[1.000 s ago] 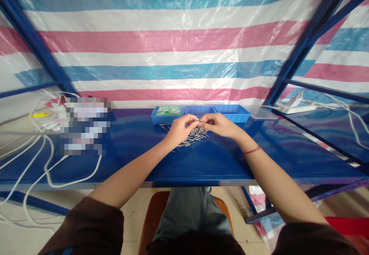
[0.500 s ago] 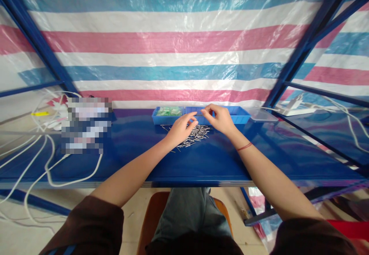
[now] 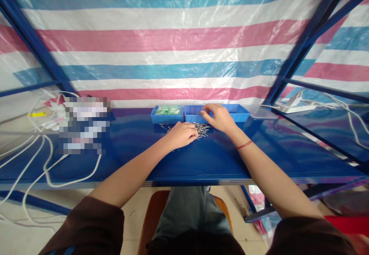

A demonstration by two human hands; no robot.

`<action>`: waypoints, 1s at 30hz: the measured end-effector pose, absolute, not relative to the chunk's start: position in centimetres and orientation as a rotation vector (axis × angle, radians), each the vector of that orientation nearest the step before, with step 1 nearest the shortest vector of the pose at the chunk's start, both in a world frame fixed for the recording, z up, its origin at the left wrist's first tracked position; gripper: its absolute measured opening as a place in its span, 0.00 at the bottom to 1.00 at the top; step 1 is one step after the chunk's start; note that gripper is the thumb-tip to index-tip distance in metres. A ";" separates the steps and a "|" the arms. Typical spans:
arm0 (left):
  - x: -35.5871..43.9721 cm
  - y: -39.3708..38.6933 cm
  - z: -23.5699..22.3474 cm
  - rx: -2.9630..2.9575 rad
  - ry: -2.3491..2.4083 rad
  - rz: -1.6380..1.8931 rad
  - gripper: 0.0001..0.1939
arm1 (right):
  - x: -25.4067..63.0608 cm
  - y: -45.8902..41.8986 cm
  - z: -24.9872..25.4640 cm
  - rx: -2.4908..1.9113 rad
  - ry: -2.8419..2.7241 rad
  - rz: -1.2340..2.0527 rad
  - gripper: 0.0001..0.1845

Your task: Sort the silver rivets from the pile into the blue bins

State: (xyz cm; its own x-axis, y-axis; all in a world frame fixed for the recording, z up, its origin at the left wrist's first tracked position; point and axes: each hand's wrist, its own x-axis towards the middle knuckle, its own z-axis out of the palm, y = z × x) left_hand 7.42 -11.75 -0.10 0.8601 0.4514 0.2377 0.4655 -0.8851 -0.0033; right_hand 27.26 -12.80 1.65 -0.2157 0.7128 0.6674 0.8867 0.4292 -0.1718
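Note:
A pile of small metal pins [image 3: 198,127] lies on the blue table [image 3: 201,159] in front of three blue trays. My left hand [image 3: 181,134] rests palm down on the near side of the pile, fingers curled over the pins. My right hand [image 3: 220,117] reaches over the middle blue tray [image 3: 192,113], pinching one thin metal pin [image 3: 199,113] between thumb and fingers. The left tray [image 3: 166,114] holds green parts. The right tray [image 3: 238,111] stands just behind my right hand.
A clear plastic lid [image 3: 261,113] lies right of the trays. White cables [image 3: 52,159] loop over the table's left part beside a blurred patch. Blue frame posts [image 3: 300,51] rise at both sides, with a striped tarp behind. A power strip [image 3: 294,107] sits far right.
My right hand has carried a pin from in front of my left hand back over the middle tray. My left hand has dropped onto the pile of pins.

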 end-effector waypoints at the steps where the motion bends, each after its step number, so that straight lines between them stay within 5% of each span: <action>1: 7.5 -11.7 -0.2 -2.948 -0.725 -0.348 0.11 | 27.1 -13.0 1.7 -1.330 -2.028 -0.280 0.12; 13: 7.4 -11.5 -0.4 -2.872 -0.805 -0.361 0.16 | 27.3 -14.4 1.1 -1.299 -2.429 0.419 0.10; 30: 6.9 -10.8 -0.8 -3.019 -0.770 -0.424 0.09 | 25.8 -14.5 0.9 -1.490 -2.630 0.194 0.04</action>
State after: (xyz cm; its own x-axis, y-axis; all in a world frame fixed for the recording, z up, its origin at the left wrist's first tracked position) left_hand 6.88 -10.78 -0.80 0.8438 0.4705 0.2580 0.4696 -0.8802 0.0689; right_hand 25.80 -14.49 0.90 -0.5112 0.8587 0.0351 0.8444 0.5094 -0.1660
